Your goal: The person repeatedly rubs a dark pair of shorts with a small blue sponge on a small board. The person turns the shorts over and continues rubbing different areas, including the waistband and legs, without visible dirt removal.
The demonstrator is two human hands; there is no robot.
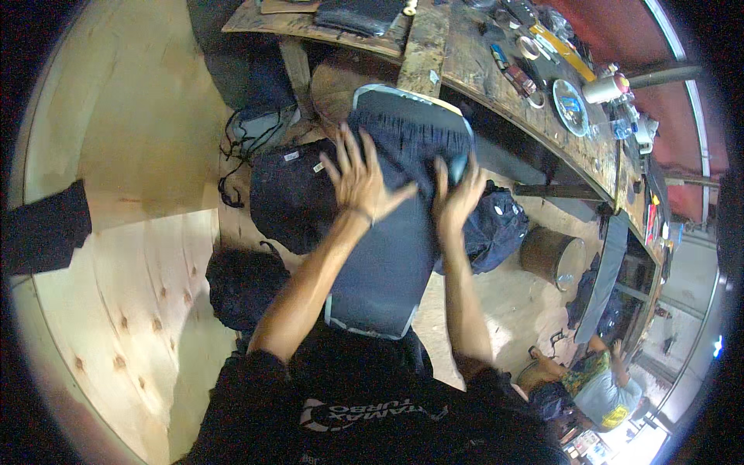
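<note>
A long dark board (380, 298) with a pale edge slants from my lap up to the workbench. Dark cloth (403, 167) lies over its upper part, with a wrinkled or fringed band across it. My left hand (360, 178) rests on the cloth's left side, fingers spread and nothing held. At the cloth's right edge, my right hand (459, 198) is curled around a small rounded teal object (459, 166), its thumb on the near-left side. The hand is somewhat blurred and covers most of that object, so its kind does not show.
The wooden workbench (488, 81) carries a round dish (571, 107), a thread cone (606, 88) and small tools. Dark bags or cloth bundles (291, 194) lie to the left. A round stool (552, 257) stands right. Another person (608, 391) sits at lower right. A plywood wall (124, 232) rises left.
</note>
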